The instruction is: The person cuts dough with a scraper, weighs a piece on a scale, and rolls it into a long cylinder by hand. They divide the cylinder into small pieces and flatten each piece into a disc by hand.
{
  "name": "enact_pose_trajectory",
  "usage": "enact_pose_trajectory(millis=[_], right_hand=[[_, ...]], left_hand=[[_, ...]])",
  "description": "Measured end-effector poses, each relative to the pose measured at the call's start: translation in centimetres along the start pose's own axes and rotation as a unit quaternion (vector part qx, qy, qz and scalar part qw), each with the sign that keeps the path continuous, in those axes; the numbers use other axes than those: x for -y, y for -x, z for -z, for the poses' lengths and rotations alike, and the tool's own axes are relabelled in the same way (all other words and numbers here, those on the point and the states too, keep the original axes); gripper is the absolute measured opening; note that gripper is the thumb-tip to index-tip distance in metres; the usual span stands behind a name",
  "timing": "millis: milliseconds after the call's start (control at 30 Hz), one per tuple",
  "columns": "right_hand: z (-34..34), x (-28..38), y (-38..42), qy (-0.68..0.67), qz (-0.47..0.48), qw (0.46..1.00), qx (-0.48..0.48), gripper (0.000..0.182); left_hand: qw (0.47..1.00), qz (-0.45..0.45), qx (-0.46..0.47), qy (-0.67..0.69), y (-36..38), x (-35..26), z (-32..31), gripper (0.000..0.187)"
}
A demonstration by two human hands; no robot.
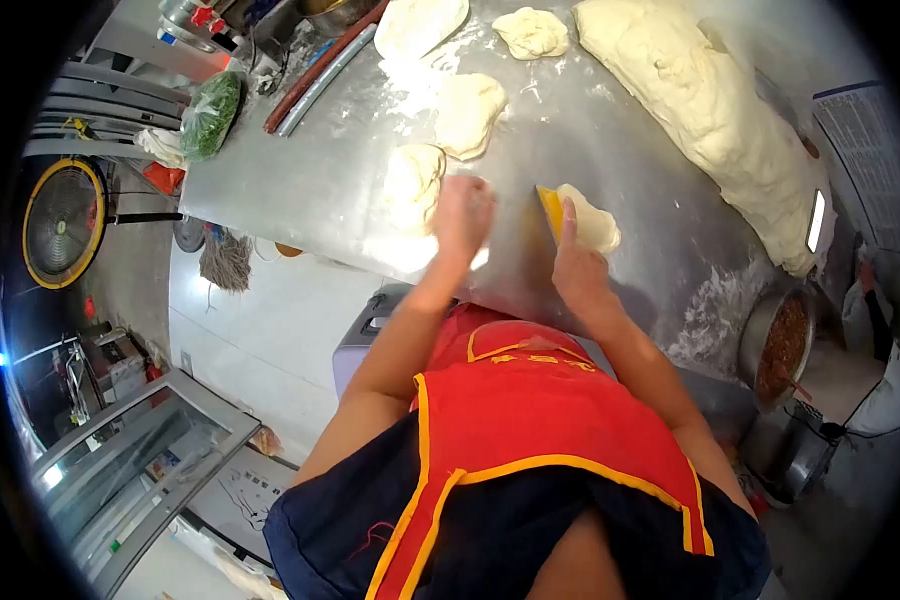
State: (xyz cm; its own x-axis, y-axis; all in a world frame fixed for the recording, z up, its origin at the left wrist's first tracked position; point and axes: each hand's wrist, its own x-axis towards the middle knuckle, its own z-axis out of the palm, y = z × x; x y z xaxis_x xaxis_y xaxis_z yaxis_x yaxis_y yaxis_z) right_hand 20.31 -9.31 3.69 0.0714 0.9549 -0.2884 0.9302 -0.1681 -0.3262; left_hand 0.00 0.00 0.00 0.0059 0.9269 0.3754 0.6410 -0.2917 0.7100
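Note:
My right hand is closed on a yellow dough scraper, the index finger stretched along it. A small piece of dough lies against the scraper's right side on the metal table. To the left, my left hand is smeared by motion, low over the table at the edge of a flattened dough piece. Just beyond that lies another dough piece. Farther back are a smaller lump and a floury round of dough.
A long mass of dough stretches along the right side. A metal bowl of reddish-brown filling stands at the front right. Red and grey rods lie at the back left, near a bag of greens. Loose flour dusts the tabletop.

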Motion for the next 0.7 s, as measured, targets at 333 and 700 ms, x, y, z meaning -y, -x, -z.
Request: enact_pose_trajectory(millis=[333,700], right_hand=[[-0.2,-1.0,0.4,-0.039,0.065,0.992,-0.099,0.074],[4.4,-3.2,5.9,-0.150,-0.091,0.984,-0.045,0.041]], left_hand=[[0.920,-0.138,0.205,-0.304,-3.2,3.0,4.8,0.027],[0.952,-0.120,0.213,-0.182,-2.8,7.9,3.6,0.033]])
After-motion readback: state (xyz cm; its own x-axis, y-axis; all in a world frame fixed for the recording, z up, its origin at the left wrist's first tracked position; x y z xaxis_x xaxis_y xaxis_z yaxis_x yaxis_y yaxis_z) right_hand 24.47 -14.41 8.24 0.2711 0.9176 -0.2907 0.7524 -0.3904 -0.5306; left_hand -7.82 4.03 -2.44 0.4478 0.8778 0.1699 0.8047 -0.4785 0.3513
